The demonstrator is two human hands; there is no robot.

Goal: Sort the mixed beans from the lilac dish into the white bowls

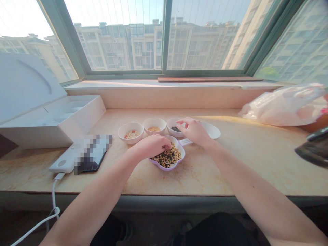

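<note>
My left hand (pixel 156 141) reaches into a purple-rimmed bowl (pixel 167 168) of mixed beans (pixel 169 157), yellow, black and pale. Its fingers are pinched together at the beans, and what they hold is hidden. Over a white bowl (pixel 169 127) of black beans (pixel 176 129) hovers my right hand (pixel 193 130), its curved fingers and thumb apart with nothing visible between them. To the left stand a white bowl (pixel 154 120) of yellow beans (pixel 154 129) and another white bowl (pixel 123 129) with pale and reddish pieces (pixel 132 134). Partly behind my right hand is a white dish (pixel 214 129).
A small white paper label (pixel 185 141) lies beside the purple-rimmed bowl. At left are an open white box (pixel 84 112), a white power bank (pixel 63 162) with a cable, and a phone (pixel 98 159). A plastic bag (pixel 279 107) and a dark object (pixel 312 148) sit at right.
</note>
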